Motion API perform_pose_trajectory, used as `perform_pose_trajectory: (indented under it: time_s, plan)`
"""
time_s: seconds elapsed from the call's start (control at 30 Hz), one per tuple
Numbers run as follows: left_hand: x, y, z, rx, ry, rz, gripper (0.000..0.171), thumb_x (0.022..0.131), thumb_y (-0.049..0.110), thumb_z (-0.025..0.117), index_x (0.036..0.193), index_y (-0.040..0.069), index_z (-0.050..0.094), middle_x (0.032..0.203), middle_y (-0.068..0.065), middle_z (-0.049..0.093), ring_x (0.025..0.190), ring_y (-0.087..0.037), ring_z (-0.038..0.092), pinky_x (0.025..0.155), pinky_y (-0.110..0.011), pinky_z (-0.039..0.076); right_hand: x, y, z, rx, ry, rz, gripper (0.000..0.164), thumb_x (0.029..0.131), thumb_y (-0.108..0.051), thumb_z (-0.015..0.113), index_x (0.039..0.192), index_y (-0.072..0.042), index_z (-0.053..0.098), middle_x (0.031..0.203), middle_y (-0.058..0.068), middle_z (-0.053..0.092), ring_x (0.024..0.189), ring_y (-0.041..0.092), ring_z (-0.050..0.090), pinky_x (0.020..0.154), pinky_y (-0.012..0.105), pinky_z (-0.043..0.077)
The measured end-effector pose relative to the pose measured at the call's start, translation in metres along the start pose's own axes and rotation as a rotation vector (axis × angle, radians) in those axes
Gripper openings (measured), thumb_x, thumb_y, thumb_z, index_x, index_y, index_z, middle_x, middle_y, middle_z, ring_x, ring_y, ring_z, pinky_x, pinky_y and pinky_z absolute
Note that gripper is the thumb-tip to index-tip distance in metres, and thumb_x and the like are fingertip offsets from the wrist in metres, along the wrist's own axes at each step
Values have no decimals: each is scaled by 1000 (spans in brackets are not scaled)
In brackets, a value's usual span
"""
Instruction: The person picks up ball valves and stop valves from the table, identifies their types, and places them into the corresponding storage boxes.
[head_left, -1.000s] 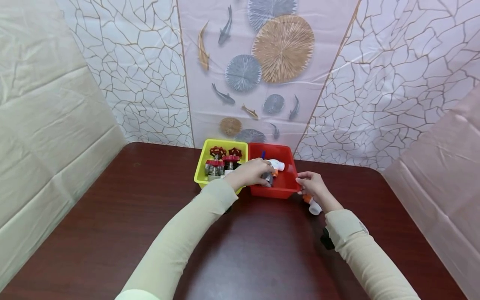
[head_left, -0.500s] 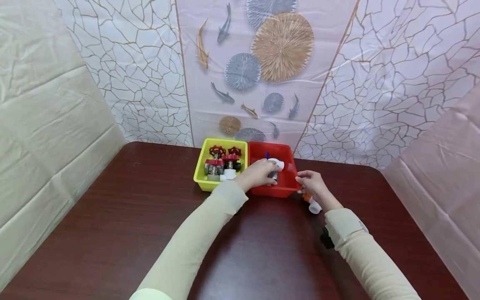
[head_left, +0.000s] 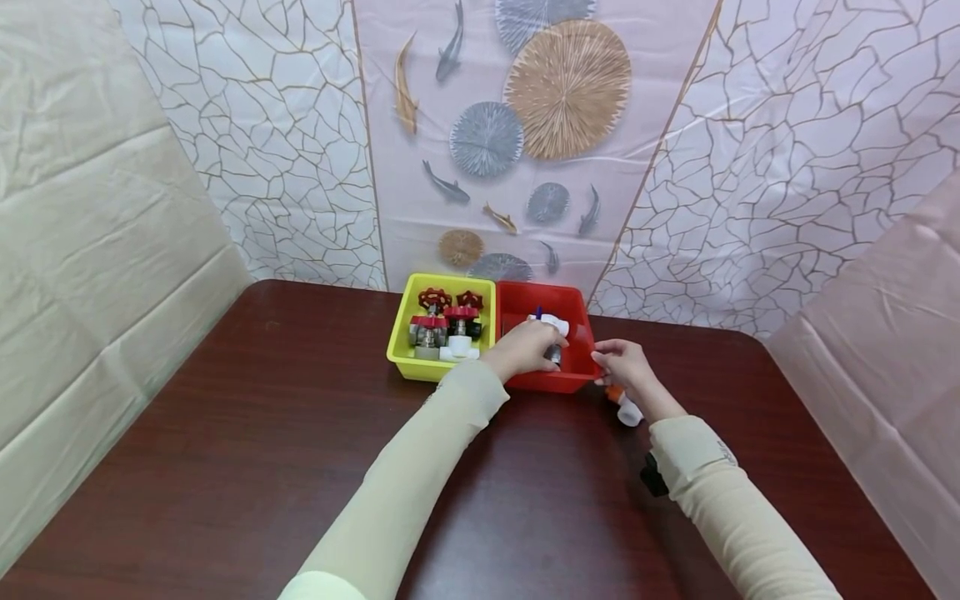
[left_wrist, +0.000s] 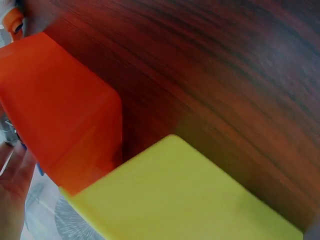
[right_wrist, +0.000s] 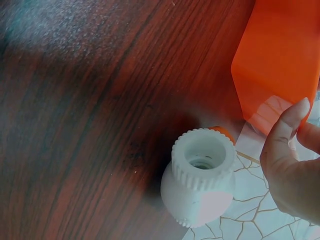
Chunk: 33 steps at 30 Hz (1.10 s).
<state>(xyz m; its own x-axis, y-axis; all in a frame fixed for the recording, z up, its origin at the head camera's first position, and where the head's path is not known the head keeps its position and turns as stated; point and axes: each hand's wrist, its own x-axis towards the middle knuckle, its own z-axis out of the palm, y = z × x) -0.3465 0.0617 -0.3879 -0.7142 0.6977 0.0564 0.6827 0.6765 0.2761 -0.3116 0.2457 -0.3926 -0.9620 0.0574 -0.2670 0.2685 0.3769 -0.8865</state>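
My left hand (head_left: 527,347) reaches into the red bin (head_left: 581,312), fingers curved down around a silvery metal fitting (head_left: 554,355). In the left wrist view that fitting (left_wrist: 8,131) shows at the fingers, past the bin's wall; its full shape is hidden. Just behind the hand lies a white plastic valve (head_left: 557,325), with a blue part (head_left: 538,313) near it. My right hand (head_left: 624,367) pinches the bin's right rim between thumb and fingers, as the right wrist view also shows. Below that hand, a white fitting (head_left: 629,413) with an orange part (head_left: 615,393) lies on the table.
A yellow bin (head_left: 400,350) stands against the red one on the left. It holds several valves with red handwheels (head_left: 435,300) and a white tee-shaped piece (head_left: 459,347). Patterned cloth (head_left: 300,167) hangs behind the dark wooden table (head_left: 300,467).
My left hand has shifted right within the red bin, and the metal fitting has moved right with it. My right hand stays on the rim.
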Motion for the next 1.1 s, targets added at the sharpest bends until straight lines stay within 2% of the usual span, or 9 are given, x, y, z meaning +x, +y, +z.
perform_pose_trajectory:
  time_s: [0.23,0.37,0.47,0.67,0.77,0.97,1.1]
  plan:
    - [6,1,0,2,-37,22,43,85,24,70,125,11,63,123,-2,64,114,-14,57,101,-26,45,1,-3,3,-19,13,2,39,97,-9,48,132,9,42,99,14,53,57,7,51,56,20,53]
    - [9,-1,3,25,-61,33,42,85,22,70,125,12,63,124,-2,63,115,-13,56,102,-25,44,-1,-3,3,-22,10,4,40,97,-9,47,132,10,41,95,12,54,57,7,51,58,22,54]
    - [12,-2,9,-5,-65,34,41,84,19,70,124,13,63,123,-2,64,113,-13,56,101,-24,44,-1,-2,3,-32,12,13,40,97,-9,47,133,9,41,95,13,57,57,8,52,61,24,55]
    - [18,-5,16,-56,-53,32,40,84,18,71,123,13,64,121,-2,65,107,-12,58,97,-24,47,-1,-1,2,-49,15,8,39,98,-10,47,132,8,42,111,23,54,59,8,52,59,22,54]
    - [22,-7,18,-38,-65,40,38,85,17,70,122,14,65,119,-1,65,107,-11,58,97,-24,47,-1,-2,2,-46,12,3,39,98,-10,47,132,9,41,107,21,54,58,8,52,57,21,53]
    - [26,-9,19,-12,-94,46,38,86,17,68,124,16,64,121,0,64,109,-11,57,98,-24,46,-2,-2,1,-25,5,3,40,97,-8,48,132,10,41,85,6,55,56,7,51,57,22,54]
    - [27,-6,19,-4,-116,36,38,87,19,68,125,17,64,121,1,65,111,-10,57,98,-23,45,-2,-3,1,-42,13,11,39,97,-9,48,132,9,42,88,7,55,57,8,51,59,23,55]
